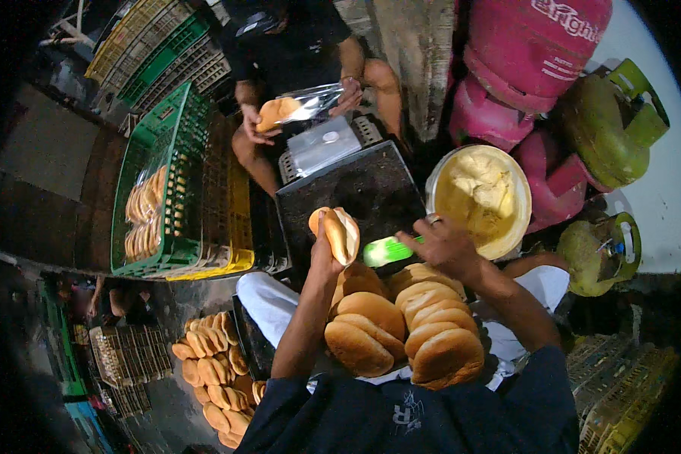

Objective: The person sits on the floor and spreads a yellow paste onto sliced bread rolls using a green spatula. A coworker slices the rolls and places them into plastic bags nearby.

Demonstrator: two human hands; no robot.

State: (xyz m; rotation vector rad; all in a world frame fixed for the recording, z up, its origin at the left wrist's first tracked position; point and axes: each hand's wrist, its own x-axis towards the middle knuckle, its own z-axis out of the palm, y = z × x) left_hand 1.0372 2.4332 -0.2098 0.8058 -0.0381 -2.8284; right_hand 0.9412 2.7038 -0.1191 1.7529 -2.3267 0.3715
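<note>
My left hand (324, 249) grips a split bread bun (340, 234), its pale cut side turned to the right. In my right hand (445, 244) is a green plastic spatula (389, 251) with pale cream on its blade, pointing left toward the bun but apart from it. Two rows of round buns (440, 323) rest in my lap, below both hands. To the right of the dark tray (352, 184) stands a white tub (431, 181) of pale yellow cream (482, 181), close beyond my right hand.
Opposite me a person (295, 51) holds a bun in a clear plastic bag (318, 105) over a stack of bags (324, 146). A green crate (147, 136) at left contains bagged buns. Pink gas cylinders (536, 51) and green ones (607, 130) stand at right. More buns (213, 369) lie lower left.
</note>
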